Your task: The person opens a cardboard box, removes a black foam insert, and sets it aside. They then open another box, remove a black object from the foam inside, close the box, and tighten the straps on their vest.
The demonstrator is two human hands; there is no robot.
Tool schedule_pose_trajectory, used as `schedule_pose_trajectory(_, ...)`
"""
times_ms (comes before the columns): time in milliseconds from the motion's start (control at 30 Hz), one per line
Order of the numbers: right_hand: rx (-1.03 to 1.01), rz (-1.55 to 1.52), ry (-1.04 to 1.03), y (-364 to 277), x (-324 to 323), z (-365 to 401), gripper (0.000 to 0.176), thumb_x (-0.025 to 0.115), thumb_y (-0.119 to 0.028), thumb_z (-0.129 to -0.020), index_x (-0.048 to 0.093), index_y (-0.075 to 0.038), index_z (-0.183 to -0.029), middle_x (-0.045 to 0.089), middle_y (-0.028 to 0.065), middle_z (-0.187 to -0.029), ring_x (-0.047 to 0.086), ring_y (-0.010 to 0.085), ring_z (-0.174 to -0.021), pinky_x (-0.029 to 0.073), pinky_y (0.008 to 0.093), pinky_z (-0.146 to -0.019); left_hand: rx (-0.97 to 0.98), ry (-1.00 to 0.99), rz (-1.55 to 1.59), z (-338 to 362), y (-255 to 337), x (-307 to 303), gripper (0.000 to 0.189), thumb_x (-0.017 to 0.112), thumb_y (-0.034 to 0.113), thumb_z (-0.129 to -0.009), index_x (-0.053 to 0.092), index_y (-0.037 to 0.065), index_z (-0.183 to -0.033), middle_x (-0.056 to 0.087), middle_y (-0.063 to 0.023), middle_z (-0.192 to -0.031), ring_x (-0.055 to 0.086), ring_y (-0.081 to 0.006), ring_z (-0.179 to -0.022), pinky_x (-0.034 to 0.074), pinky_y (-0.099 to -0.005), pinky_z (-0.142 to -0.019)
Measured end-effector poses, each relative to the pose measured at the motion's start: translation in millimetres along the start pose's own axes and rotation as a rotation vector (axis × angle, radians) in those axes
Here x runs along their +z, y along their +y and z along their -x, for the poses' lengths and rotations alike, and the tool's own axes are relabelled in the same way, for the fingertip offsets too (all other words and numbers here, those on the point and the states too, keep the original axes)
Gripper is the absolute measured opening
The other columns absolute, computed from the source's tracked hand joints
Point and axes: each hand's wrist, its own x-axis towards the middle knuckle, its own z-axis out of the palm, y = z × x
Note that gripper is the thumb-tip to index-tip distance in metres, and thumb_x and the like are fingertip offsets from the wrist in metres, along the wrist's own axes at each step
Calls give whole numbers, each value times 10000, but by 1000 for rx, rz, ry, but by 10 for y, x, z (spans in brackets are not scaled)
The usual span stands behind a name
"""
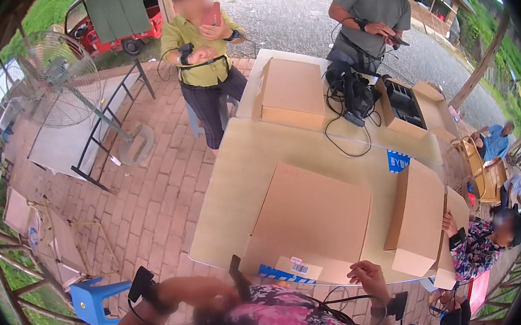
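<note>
My left hand [218, 297] is at my chest, blurred, beside a dark strap [240, 278]; its fingers cannot be made out. Above the front table edge, my right hand [368, 276] is raised with loosely curled fingers, slightly apart, and nothing visible in them. Both wrists carry black devices with cables. In front of me a large flat cardboard box [309, 214] lies on the table, with a white barcode label [300, 266] and blue tape on its near side. Right of it, nearest my right hand, stands another cardboard box [419, 216].
The pale table [221, 210] also bears a closed box [291, 90], black gear with cables [354, 94] and an open box [402, 108]. Two people stand beyond it; a co-worker's hand touches the right box. A blue stool [95, 302] and a fan [58, 78] are left.
</note>
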Motion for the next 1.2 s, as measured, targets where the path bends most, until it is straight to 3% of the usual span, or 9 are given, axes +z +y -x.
schedule_pose_trajectory(333,-14,46,9,-47,24,-27,174,543,-140,-892,608,13,-944,662,81,-759,617,118,-640,495,232,-593,-38,-62,254,85,-2,9,197,560,118,-856,584,-10,-1005,616,-62,-932,546,-126,-914,424,-283,-838)
schedule_pose_trajectory(400,-16,22,33,-36,2,-28,174,544,-141,-893,608,11,-945,661,79,-760,617,114,-644,492,231,-590,-85,176,182,13,-163,-1,142,578,97,-862,601,-16,-944,625,-53,-871,583,-121,-834,464,-264,-772)
schedule_pose_trajectory(433,-30,13,21,-26,2,-41,173,544,-143,-894,608,9,-947,660,76,-760,616,111,-647,490,231,-587,-89,150,174,-37,-190,-35,142,578,97,-862,601,-16,-944,625,-53,-871,583,-121,-834,464,-264,-772)
schedule_pose_trajectory(500,-27,-5,37,-31,-23,-79,170,538,-142,-894,602,2,-959,659,71,-777,617,112,-653,479,222,-579,-276,436,356,-129,-245,-87,106,600,80,-854,608,-19,-888,628,-50,-813,609,-122,-744,493,-244,-696)
schedule_pose_trajectory(667,15,-25,222,262,-131,-297,176,553,-162,-876,601,-20,-970,651,53,-813,603,107,-640,450,215,-539,-182,779,292,-437,-698,-407,119,622,113,-830,605,-4,-849,606,-10,-697,555,-84,-598,440,-224,-580)
schedule_pose_trajectory(833,26,59,415,571,-183,-503,221,589,-207,-840,606,-39,-982,635,45,-835,592,101,-720,460,240,-550,-249,1222,-32,-849,-1034,-639,360,705,237,-758,563,-11,-977,580,-45,-688,561,-136,-635,452,-280,-591)
schedule_pose_trajectory(967,-49,129,517,758,-147,-693,282,615,-223,-815,605,-35,-1025,628,59,-868,589,131,-777,481,279,-583,-259,1247,-33,-1224,-1176,-567,505,716,284,-742,510,-14,-1094,580,-106,-803,571,-197,-750,466,-332,-664)
schedule_pose_trajectory(1067,-40,151,525,787,-128,-789,357,614,-213,-818,563,-16,-1111,622,100,-962,591,171,-813,490,298,-622,-233,1253,-166,-1453,-1303,-413,655,719,311,-723,439,-17,-1215,529,-205,-1021,536,-296,-918,444,-395,-794)
schedule_pose_trajectory(1200,-66,171,561,793,-80,-850,428,626,-201,-811,517,4,-1170,604,154,-1056,587,201,-894,491,303,-679,-145,1226,-236,-1635,-1460,-226,624,712,281,-738,448,-37,-1205,551,-189,-996,549,-268,-880,462,-363,-772)
